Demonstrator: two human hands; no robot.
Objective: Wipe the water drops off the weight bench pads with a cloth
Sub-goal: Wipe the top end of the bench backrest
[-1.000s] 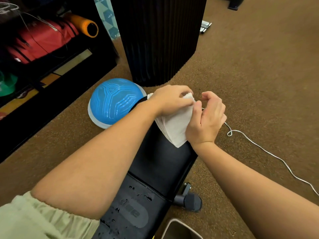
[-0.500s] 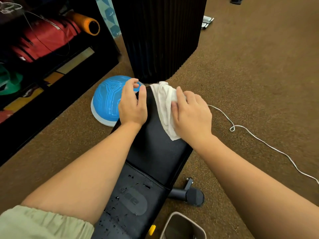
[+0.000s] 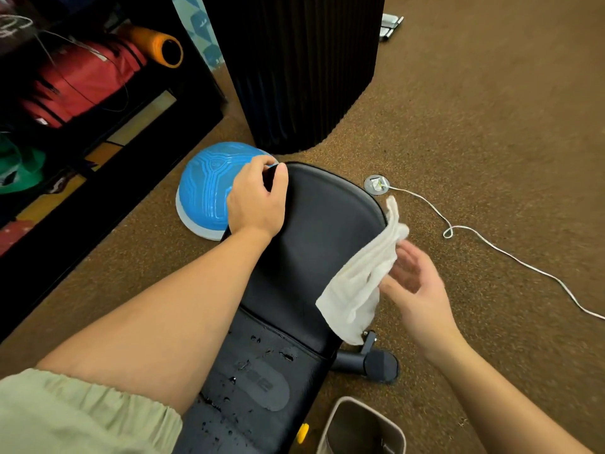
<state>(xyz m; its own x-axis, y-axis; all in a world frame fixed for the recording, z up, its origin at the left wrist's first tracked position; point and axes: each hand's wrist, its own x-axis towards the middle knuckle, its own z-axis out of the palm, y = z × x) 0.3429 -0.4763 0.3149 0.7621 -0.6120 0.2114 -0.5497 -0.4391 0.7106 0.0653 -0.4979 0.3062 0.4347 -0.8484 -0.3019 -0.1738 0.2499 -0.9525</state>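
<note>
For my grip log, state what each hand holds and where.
Left hand grips the back pad at its far left edge. Right hand pinches the cloth along its right side, fingers blurred.

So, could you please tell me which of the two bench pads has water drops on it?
The nearer pad, with the oval logo; the farther pad looks dry.

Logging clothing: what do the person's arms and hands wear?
Left hand and right hand are bare, no gloves, rings or watch. A pale green short sleeve with a gathered hem is on the left arm; no sleeve shows on the right.
</note>
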